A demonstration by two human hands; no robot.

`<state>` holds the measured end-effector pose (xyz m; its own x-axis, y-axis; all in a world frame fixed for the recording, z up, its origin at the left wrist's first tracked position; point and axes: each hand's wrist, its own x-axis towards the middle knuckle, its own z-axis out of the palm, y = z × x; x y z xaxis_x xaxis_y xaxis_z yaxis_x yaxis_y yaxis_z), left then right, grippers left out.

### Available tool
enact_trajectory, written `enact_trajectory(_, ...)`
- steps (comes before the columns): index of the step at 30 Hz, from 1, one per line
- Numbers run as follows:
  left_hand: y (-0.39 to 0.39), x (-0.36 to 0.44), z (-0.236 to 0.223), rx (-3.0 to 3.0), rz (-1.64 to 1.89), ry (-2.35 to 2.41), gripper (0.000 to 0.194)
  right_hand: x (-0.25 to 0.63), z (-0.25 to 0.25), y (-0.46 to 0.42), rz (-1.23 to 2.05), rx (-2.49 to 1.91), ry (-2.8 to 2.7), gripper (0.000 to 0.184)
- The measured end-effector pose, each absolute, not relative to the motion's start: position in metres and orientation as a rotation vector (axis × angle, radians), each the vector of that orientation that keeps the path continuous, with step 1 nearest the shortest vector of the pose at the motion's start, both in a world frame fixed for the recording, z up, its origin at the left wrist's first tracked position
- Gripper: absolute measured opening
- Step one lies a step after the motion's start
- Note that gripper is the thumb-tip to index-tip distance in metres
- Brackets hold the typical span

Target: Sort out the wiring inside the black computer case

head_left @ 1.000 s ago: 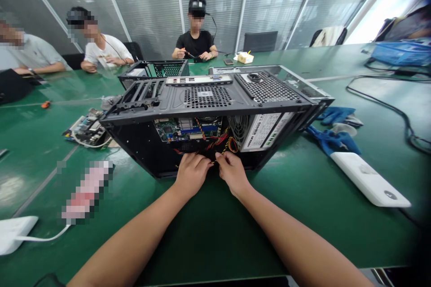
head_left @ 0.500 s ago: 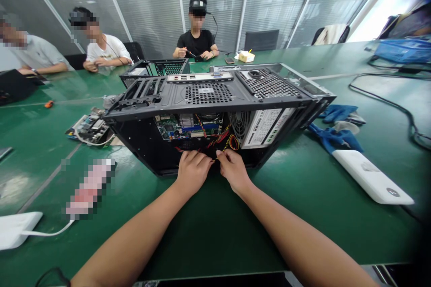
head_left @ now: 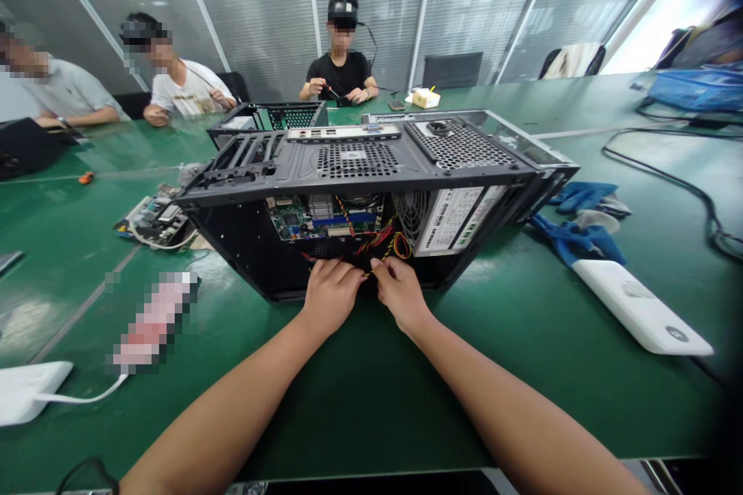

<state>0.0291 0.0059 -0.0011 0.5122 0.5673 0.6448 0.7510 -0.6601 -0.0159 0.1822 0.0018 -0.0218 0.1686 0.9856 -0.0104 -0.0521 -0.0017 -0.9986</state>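
A black computer case (head_left: pixel 348 193) lies before me with its open side facing my hands. Inside it show a green motherboard (head_left: pixel 325 218) and a white-labelled power supply (head_left: pixel 456 223) with a fan grille. Yellow, black and red cables (head_left: pixel 399 245) hang bundled between them. At the case's lower edge, my left hand (head_left: pixel 333 290) is closed with its fingertips on a thin yellow-black cable. My right hand (head_left: pixel 399 292) pinches the same cable a little to the right. The cable's end is hidden behind my left fingers.
Blue gloves (head_left: pixel 580 232) and a white power bank (head_left: pixel 641 305) lie on the right of the green table (head_left: pixel 371 402). A loose circuit board (head_left: pixel 156 223) and a blurred pink object (head_left: pixel 154 325) are on the left. Another case (head_left: pixel 279 116) stands behind; co-workers sit across.
Both hands keep nearly the same hold on the cable, with only slight finger shifts. The view has drifted a little. Across the table, a co-worker in white has moved a hand.
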Motion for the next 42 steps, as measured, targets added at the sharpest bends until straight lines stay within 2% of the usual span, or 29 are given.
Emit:
enact_trajectory(10,0.006,0.031,-0.006,-2.498,-1.012,-1.121,0.013,0.181,-0.021,0.001,1.112,-1.252,-1.037,0.042)
enact_trajectory(19,0.006,0.034,-0.003,-2.467,-0.962,-1.182,0.028,0.182,-0.024,0.003,1.078,-1.275,-1.052,0.045)
enact_trajectory(27,0.008,0.037,-0.007,-2.596,-0.972,-1.302,0.026,0.181,-0.021,0.001,1.092,-1.283,-1.049,0.042)
enact_trajectory(42,0.005,0.04,-0.013,-2.646,-1.359,-1.28,0.01,0.181,-0.021,0.001,1.09,-1.276,-1.041,0.043)
